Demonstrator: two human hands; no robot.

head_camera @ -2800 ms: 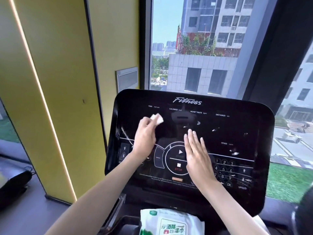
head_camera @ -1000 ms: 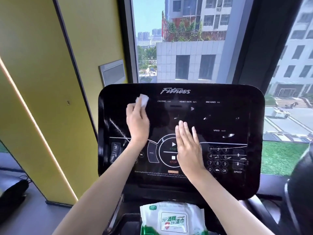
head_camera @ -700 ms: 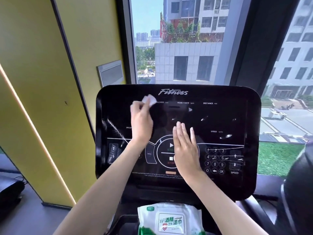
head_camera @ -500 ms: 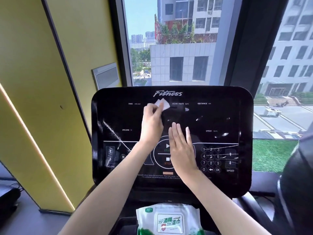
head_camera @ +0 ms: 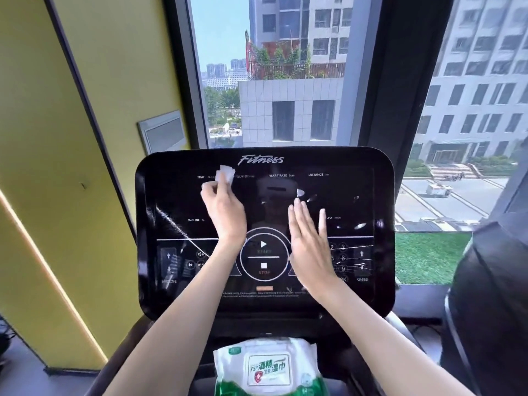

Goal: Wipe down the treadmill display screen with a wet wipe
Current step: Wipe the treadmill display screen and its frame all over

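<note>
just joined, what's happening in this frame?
A person is wiping the treadmill display screen. The left hand pinches a small white wet wipe against the top left of the screen, near the TIME label. The right hand lies flat with straight fingers, right of the START/STOP circle, apparently bracing the console. Streaks show on the glass. A pack of wipes sits below the console.
</note>
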